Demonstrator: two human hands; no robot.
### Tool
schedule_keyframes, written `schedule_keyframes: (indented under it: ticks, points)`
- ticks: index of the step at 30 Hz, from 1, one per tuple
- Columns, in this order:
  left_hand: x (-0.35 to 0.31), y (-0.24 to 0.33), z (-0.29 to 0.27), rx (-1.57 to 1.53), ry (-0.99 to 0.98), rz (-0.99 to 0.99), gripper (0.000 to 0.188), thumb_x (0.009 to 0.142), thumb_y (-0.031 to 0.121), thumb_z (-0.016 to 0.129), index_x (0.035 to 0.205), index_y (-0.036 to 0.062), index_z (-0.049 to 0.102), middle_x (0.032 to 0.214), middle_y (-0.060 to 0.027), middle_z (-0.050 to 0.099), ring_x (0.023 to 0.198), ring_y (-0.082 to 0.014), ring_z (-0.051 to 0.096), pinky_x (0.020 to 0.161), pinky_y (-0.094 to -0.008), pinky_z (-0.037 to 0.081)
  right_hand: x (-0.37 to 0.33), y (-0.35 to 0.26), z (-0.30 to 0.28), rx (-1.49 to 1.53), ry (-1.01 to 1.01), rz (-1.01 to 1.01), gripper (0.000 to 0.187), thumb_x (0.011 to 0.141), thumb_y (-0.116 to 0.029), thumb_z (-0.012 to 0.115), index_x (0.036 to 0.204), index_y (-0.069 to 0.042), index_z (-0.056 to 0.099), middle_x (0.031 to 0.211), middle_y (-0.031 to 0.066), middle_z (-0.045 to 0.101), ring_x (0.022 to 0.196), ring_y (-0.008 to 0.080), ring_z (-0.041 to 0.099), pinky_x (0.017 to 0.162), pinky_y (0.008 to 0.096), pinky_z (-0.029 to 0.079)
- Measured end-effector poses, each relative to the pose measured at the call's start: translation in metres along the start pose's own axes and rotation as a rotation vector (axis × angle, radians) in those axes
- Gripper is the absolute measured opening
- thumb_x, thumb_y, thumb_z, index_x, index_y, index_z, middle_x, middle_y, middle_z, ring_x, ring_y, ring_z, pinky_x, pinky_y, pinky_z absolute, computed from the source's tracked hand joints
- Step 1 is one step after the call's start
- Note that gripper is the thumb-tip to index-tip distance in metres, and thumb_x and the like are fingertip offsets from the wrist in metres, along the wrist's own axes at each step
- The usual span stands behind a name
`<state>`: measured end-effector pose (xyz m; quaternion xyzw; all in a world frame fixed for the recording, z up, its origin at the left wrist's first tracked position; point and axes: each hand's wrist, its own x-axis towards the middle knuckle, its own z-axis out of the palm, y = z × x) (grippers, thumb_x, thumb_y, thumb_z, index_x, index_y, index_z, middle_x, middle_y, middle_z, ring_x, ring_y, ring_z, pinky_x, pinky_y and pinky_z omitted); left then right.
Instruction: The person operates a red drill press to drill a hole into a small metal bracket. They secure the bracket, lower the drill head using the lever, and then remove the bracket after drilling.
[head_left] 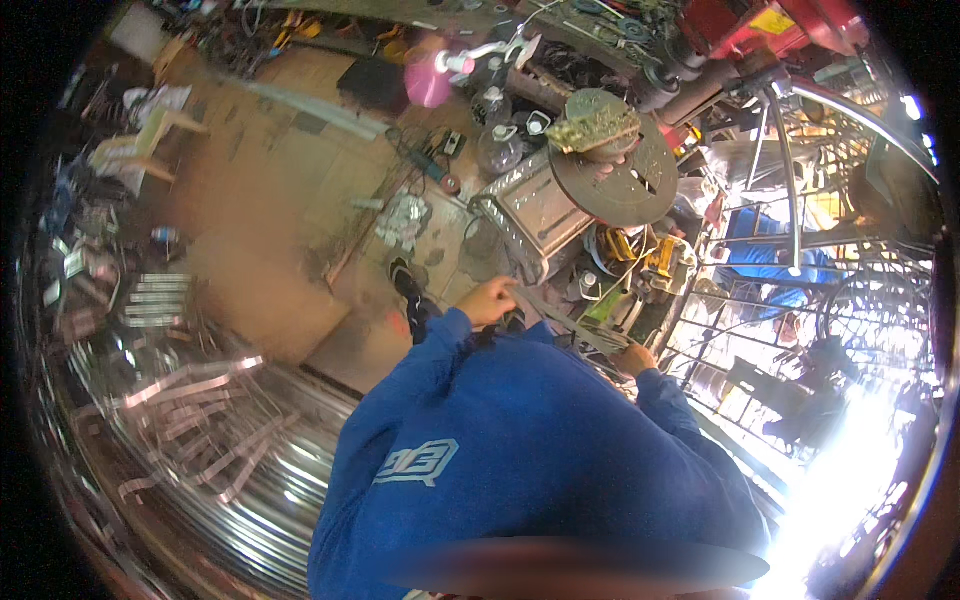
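Observation:
In front of my waist, a long flat grey strip (565, 322), seemingly metal, runs between my two hands. My left hand (487, 301) is closed, with thumb and fingers pinched on the strip's far left end. Lower and to the right, my right hand (634, 360) is closed around the other end. The strip slants down from left to right. Just beyond it stands a metal drill press base (535, 215) with a round slotted table (640, 180) above. Yellow-and-black power tools (640, 252) lie right of the base.
The red drill press head (770, 25) with long handles juts in at the upper right. A corded angle grinder (432, 170) lies on the floor by clear jugs (498, 148). Bent metal strips (215, 410) cover the lower left. A barred metal grille (760, 290) stands at the right.

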<state>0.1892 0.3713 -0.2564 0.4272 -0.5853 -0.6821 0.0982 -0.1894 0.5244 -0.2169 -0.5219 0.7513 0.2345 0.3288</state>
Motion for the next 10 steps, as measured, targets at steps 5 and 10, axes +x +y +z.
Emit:
schedule_keyframes:
  ticks: [5,10]
  points:
    - [0.028,-0.002,-0.072,0.305,-0.141,0.136,0.059,0.088,0.03,0.07,0.139,0.0062,0.049,0.107,-0.0161,0.067,0.1,-0.0298,0.066,0.087,-0.04,0.051,0.002,-0.125,-0.013,0.124,0.01,-0.004,0.055,0.083,-0.056,0.066,0.104,-0.006,0.072,0.107,0.0203,0.071,0.103,0.0386,0.067,0.09,0.0476,0.053]
    - [0.015,0.014,-0.185,0.819,-0.271,0.168,0.074,0.085,0.051,0.069,0.144,0.0126,0.046,0.144,-0.0193,0.047,0.137,-0.0426,0.04,0.113,-0.0524,0.033,-0.04,-0.288,-0.093,0.189,0.033,-0.108,0.052,0.085,-0.054,0.064,0.106,-0.008,0.072,0.099,0.0235,0.071,0.101,0.037,0.069,0.09,0.0494,0.053]
